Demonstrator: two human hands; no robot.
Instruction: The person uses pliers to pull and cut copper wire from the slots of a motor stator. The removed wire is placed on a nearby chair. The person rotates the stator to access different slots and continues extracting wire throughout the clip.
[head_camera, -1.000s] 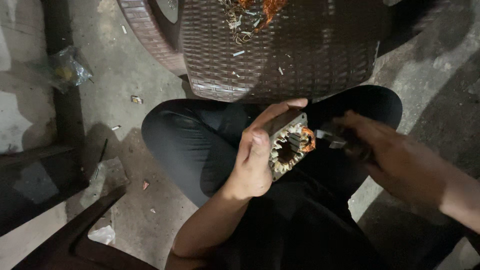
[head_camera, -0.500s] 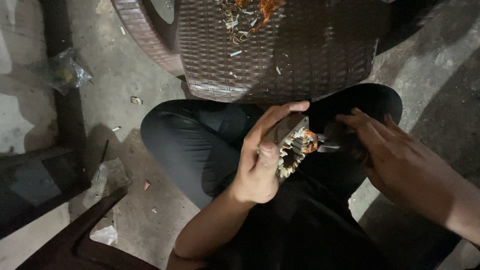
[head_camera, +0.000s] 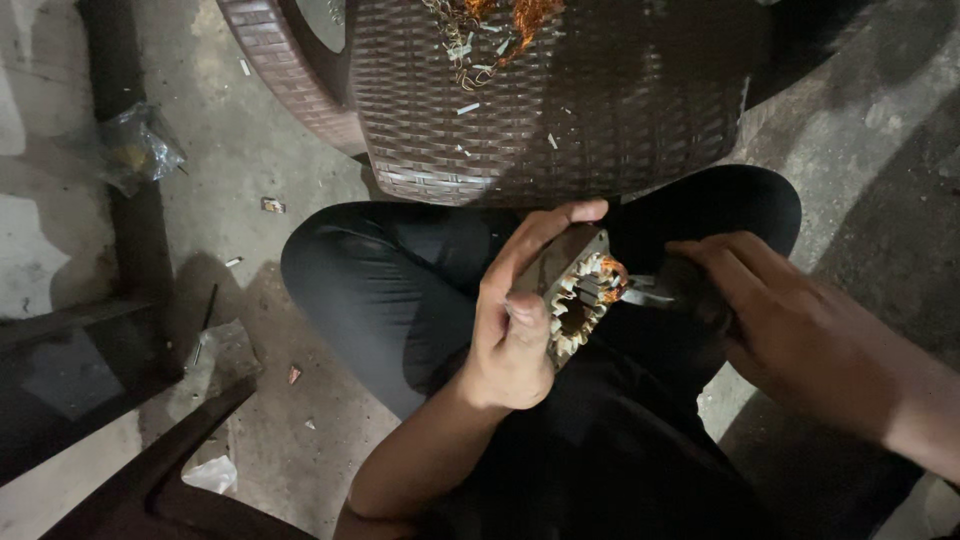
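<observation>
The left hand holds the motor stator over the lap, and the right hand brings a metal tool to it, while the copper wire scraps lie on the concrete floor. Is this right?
Not quite. In the head view the copper wire scraps lie on the brown woven stool, not on the floor. The left hand does hold the stator; the right hand brings the metal tool.

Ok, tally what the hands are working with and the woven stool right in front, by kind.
Motor stators: 1, stator in the left hand
Metal tools: 1, tool in the right hand
Woven stools: 1, stool
Copper wire scrap piles: 1, wire pile
Total: 4
</observation>
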